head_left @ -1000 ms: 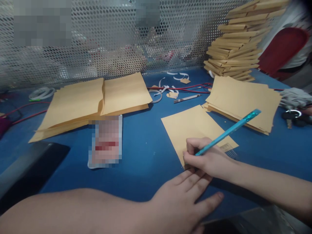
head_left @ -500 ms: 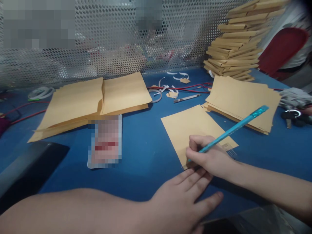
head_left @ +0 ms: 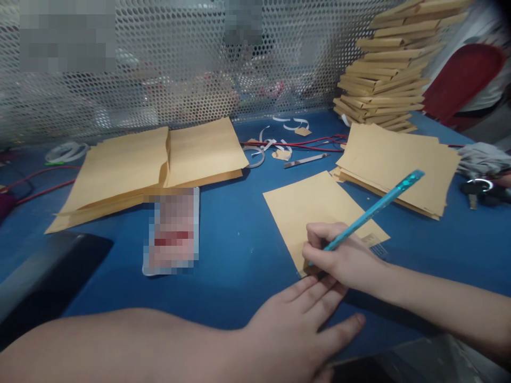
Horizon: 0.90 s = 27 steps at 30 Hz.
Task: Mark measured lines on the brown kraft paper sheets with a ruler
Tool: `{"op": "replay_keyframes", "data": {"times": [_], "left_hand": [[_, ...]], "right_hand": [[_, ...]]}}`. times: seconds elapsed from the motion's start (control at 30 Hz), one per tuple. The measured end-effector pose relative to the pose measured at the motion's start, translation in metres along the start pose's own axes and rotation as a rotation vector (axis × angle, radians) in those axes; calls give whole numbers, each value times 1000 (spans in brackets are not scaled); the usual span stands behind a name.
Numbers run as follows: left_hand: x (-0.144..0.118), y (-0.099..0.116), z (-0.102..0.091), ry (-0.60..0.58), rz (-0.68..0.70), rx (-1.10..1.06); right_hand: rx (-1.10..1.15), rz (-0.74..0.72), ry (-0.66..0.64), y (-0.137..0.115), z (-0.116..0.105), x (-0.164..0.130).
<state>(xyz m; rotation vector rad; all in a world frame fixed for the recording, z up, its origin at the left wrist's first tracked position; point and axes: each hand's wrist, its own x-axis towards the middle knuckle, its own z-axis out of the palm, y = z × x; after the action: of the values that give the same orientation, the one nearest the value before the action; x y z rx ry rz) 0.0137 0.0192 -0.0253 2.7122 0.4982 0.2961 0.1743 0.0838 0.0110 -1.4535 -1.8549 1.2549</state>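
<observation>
My right hand (head_left: pixel 339 252) is closed around a shiny turquoise pencil (head_left: pixel 371 213), which leans up to the right. Its tip, partly hidden by my fingers, is at the near corner of a brown paper envelope (head_left: pixel 319 199) lying flat on the blue table. A small printed mark shows at the envelope's right corner. My left hand (head_left: pixel 299 319) lies flat with fingers stretched out and thumb apart, its fingertips at the envelope's near edge beside my right hand.
Brown envelopes lie in piles at the left (head_left: pixel 128 159) and right (head_left: pixel 403 165); a tall stack (head_left: pixel 383 80) stands behind. A phone (head_left: pixel 196 223) with a blurred screen, paper strips (head_left: pixel 289 149), a metal strip (head_left: pixel 305 160), red cords (head_left: pixel 307 142) and keys (head_left: pixel 474 199) lie around. Perforated metal (head_left: pixel 179 69) borders the back.
The pencil's upper end has swung slightly left and up, and my right fingers have shifted a little left. My left hand and the envelope look unmoved.
</observation>
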Motion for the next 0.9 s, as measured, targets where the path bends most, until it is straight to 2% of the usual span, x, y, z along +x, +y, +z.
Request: {"op": "replay_keyframes", "data": {"times": [0.77,0.9], "left_hand": [[0,1,-5,-33,-22,-24],[1,1,-5,-39,-20,-17]], "right_hand": [[28,8,-25,-1,0,0],[45,15,34,1,-1,-1]]}}
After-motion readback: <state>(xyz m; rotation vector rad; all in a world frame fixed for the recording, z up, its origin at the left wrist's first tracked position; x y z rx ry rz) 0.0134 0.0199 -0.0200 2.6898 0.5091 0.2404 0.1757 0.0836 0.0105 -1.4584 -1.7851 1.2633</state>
